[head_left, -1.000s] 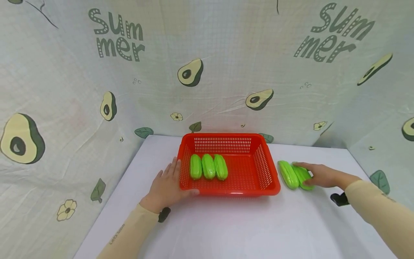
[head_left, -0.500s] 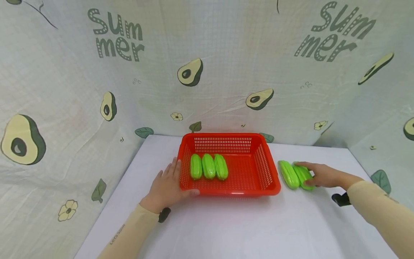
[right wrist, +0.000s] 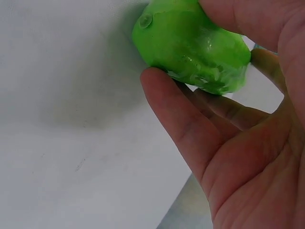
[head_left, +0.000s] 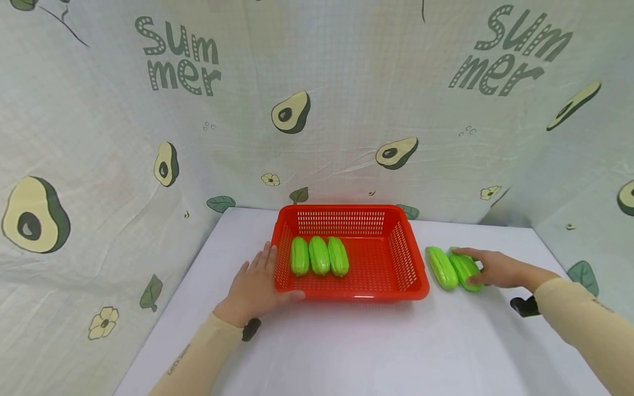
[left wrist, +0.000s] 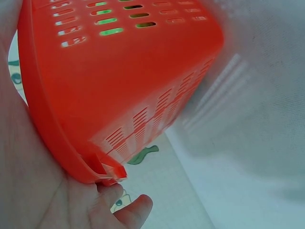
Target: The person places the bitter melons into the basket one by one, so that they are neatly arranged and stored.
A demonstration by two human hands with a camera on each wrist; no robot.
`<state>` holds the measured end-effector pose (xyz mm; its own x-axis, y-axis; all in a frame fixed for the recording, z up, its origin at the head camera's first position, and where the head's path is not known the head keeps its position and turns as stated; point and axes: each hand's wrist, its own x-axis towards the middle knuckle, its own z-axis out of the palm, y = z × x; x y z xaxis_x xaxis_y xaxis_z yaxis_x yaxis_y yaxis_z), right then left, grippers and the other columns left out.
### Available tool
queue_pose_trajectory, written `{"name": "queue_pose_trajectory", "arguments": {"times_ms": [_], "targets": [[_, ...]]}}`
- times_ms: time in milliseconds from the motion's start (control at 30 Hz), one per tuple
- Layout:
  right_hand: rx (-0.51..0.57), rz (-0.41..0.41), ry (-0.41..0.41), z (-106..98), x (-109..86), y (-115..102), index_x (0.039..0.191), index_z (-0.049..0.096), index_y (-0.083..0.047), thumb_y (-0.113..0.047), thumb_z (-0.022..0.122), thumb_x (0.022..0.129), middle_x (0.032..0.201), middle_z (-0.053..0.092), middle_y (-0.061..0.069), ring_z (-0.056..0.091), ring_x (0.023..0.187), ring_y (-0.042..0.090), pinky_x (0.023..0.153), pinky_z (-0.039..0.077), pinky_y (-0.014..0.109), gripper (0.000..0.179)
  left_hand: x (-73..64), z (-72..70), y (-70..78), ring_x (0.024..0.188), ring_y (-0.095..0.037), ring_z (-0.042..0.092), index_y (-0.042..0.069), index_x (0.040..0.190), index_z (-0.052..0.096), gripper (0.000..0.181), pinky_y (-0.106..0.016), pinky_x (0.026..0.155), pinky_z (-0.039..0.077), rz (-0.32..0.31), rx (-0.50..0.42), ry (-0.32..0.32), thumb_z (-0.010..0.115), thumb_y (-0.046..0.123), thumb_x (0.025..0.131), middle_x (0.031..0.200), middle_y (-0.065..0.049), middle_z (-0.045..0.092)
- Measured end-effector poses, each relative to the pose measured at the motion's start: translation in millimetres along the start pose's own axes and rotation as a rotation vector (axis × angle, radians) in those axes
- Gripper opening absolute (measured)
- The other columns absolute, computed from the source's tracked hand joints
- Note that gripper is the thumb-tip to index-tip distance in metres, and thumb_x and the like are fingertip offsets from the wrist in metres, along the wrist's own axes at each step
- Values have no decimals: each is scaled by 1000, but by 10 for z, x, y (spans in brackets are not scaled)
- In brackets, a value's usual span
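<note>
while the person's right hand (head_left: 496, 268) holds a bright green, glossy, ribbed, oblong vegetable (head_left: 463, 269), the left hand (head_left: 251, 289) rests against the near left corner of a red rectangular plastic basket (head_left: 351, 295) with slotted walls. the right fingers are curved in a pinch, thumb at the nearer end of the vegetable and fingertips toward its farther end; whether its underside touches the table cannot be told. just beside it, on the basket's side, lies a second green oblong vegetable (head_left: 442, 269), and both are to the right of the basket, outside it. the left fingers are extended along the left wall, with the thumb apart from them on the front rim, and the palm touches the basket. three more green oblong vegetables (head_left: 319, 256) lie close together, side by side, in the left half of the basket. basket and loose vegetables are on a white-covered table (head_left: 346, 352), before a pale cloth (head_left: 342, 60) printed with avocados, leaves, flowers and grey lettering.
</note>
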<state>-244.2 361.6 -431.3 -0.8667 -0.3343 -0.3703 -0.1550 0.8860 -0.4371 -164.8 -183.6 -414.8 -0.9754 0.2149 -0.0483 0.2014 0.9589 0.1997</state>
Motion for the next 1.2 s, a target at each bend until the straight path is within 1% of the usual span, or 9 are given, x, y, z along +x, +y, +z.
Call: {"name": "queue_pose_trajectory", "arguments": {"times_ms": [133,267,567,700,800,967,1100,1200], "targets": [[-19,-14,10,-9,-31,4,152,37,-5,-29,81,84,143,39,38,50,115,49,88,48,64,85,5,4,-5,146,-41,22,-5,156,17,128,-62,112,26,6,6,0,51,87,75,163,-21,15],[-21,-7,14,-14,-57,5,153,37,-6,-30,81,84,144,38,37,47,118,52,89,47,65,84,9,3,-3,147,-41,21,-5,156,16,128,-62,112,26,7,5,-3,52,87,75,163,-21,15],[-19,-7,6,-84,-98,14,153,36,-6,-33,81,83,146,36,37,51,116,55,87,50,62,87,24,9,4,146,-42,21,-4,156,16,129,-62,112,25,2,-7,-13,52,88,74,163,-21,15],[-35,-25,16,-177,-107,-31,153,36,-7,-31,82,83,146,36,36,57,110,50,85,53,59,87,14,-2,-11,146,-42,21,-4,157,16,130,-62,112,25,-6,-15,-11,51,89,73,163,-21,14],[-55,-40,34,-276,-141,-99,153,36,-8,-31,82,83,145,38,35,61,105,46,83,54,58,87,10,-9,-26,146,-42,21,-5,156,16,130,-63,112,24,-3,-20,1,51,88,73,163,-21,14],[-66,-48,62,-438,-215,-278,153,37,-11,-29,82,83,142,43,33,62,102,45,78,57,53,85,3,-22,-23,146,-43,21,-5,156,16,130,-63,112,24,-7,-21,-6,53,88,73,163,-22,15],[-77,-75,89,-576,-261,-470,153,38,-13,-28,81,84,141,46,30,62,104,46,73,58,48,82,7,-2,-20,146,-42,21,-5,156,17,130,-63,112,25,-4,-20,-6,52,88,73,163,-22,16],[-73,-114,108,-678,-269,-652,153,39,-14,-25,81,85,143,46,29,61,106,47,70,59,46,81,14,14,-20,146,-43,22,-5,156,17,129,-63,111,25,3,-19,1,52,88,73,162,-22,17]]}}
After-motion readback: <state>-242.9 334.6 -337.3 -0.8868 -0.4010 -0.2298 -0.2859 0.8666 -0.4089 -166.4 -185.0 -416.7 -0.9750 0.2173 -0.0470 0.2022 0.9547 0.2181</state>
